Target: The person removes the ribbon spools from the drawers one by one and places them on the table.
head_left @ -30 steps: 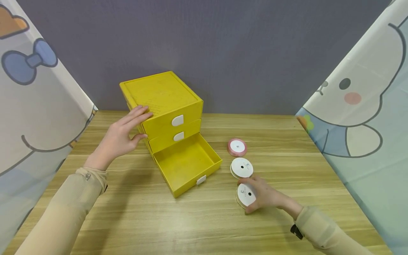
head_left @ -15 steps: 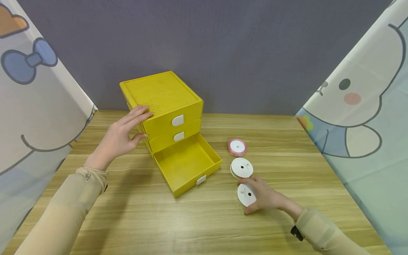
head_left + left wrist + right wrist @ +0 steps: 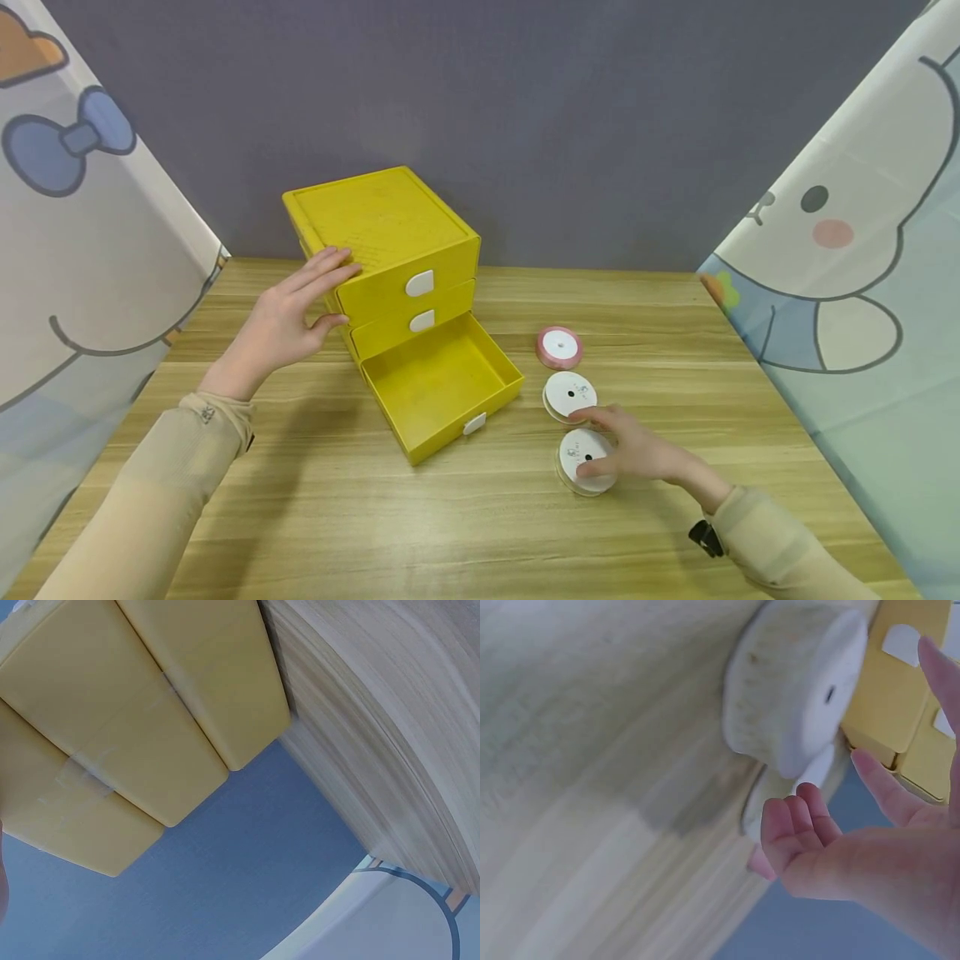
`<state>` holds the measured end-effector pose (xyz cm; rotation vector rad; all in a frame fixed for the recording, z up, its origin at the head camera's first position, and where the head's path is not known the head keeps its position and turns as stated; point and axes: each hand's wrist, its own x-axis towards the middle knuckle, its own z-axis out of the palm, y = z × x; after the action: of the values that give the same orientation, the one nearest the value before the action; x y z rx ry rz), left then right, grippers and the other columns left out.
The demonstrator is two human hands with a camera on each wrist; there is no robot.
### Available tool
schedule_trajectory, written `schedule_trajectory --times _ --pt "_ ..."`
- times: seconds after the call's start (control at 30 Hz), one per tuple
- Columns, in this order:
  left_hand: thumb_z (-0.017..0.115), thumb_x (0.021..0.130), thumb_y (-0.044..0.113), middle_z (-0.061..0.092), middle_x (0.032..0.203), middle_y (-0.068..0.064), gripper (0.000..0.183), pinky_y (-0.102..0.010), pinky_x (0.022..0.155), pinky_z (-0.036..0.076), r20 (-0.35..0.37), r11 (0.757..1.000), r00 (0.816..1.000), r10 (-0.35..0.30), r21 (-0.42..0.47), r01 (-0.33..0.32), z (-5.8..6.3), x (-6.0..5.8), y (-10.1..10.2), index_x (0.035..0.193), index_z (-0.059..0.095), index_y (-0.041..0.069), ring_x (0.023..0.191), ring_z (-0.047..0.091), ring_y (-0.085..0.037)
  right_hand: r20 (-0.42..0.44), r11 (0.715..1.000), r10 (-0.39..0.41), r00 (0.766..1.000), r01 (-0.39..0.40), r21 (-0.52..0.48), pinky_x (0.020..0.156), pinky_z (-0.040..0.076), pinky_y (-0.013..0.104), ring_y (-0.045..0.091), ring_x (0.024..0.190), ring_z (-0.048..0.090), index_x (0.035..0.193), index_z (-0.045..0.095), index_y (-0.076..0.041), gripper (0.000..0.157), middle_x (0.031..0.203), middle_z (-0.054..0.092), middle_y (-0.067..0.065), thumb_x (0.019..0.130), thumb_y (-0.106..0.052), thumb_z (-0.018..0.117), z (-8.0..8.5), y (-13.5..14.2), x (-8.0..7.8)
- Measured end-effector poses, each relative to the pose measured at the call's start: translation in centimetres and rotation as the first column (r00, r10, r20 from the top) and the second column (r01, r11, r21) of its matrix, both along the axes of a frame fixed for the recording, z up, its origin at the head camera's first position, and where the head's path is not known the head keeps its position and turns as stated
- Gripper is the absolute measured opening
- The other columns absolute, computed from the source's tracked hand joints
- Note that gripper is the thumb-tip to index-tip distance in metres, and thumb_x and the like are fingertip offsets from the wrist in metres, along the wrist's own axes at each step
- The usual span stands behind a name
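Note:
My left hand (image 3: pixel 281 321) rests on the left front corner of a yellow drawer cabinet (image 3: pixel 382 217), fingers on its top and thumb by the front edge. The cabinet's bottom drawer (image 3: pixel 427 400) is pulled out, with nothing seen in it. Over the nearest white ribbon spool (image 3: pixel 572 454) hovers my right hand (image 3: pixel 641 450), thumb and fingers spread. The right wrist view shows a gap between that hand (image 3: pixel 877 859) and the white spool (image 3: pixel 799 686). A second white spool (image 3: pixel 566 392) lies just behind, under my fingertips. Farther back is a pink ribbon spool (image 3: pixel 560 346).
Everything stands on a wood-grain table (image 3: pixel 450 533). A dark grey panel (image 3: pixel 585 133) rises behind, and cartoon-printed sheets (image 3: pixel 847 183) flank both sides. The two upper drawers, each with a white tab (image 3: pixel 420 283), are closed.
My right hand has come away from the rim of the nearest spool and shifted slightly up and right, uncovering more of it. The left hand and cabinet stay put.

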<state>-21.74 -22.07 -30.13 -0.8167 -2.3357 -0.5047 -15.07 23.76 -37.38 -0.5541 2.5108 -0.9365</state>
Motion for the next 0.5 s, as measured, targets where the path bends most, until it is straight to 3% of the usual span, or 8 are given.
schedule_trajectory --times 0.13,0.23,0.5 --pt "0.079 0.068 -0.007 0.049 0.146 -0.012 0.073 -0.052 0.1 0.047 -0.005 1.0 1.0 -0.003 -0.002 0.003 0.1 0.0 0.0 0.135 0.054 0.008 0.141 0.04 -0.025 -0.051 0.999 0.033 0.998 -0.035 -0.028 0.092 0.046 0.057 0.041 0.117 0.047 0.13 0.054 -0.006 0.061 0.126 0.05 0.023 0.08 -0.035 0.076 0.6 -0.5 -0.1" --pt "0.079 0.068 -0.008 0.049 0.146 -0.012 0.073 -0.051 0.101 0.047 -0.007 1.0 1.0 -0.006 -0.003 0.006 0.1 0.0 0.0 0.136 0.054 0.008 0.14 0.04 -0.025 -0.056 0.997 0.059 0.997 -0.062 -0.044 0.094 0.047 0.06 0.041 0.116 0.05 0.13 0.055 -0.004 0.059 0.127 0.053 0.021 0.083 -0.035 0.073 0.9 -1.0 -0.3" --pt "0.078 0.068 -0.008 0.049 0.146 -0.012 0.073 -0.05 0.1 0.047 -0.011 1.0 1.0 -0.009 0.001 0.009 0.1 0.1 0.0 0.135 0.054 0.008 0.14 0.04 -0.026 0.07 0.995 0.089 0.994 -0.086 -0.048 0.097 0.047 0.054 0.04 0.124 0.048 0.135 0.051 -0.005 0.058 0.136 0.049 0.019 0.09 -0.038 0.065 1.4 -2.8 -0.8"
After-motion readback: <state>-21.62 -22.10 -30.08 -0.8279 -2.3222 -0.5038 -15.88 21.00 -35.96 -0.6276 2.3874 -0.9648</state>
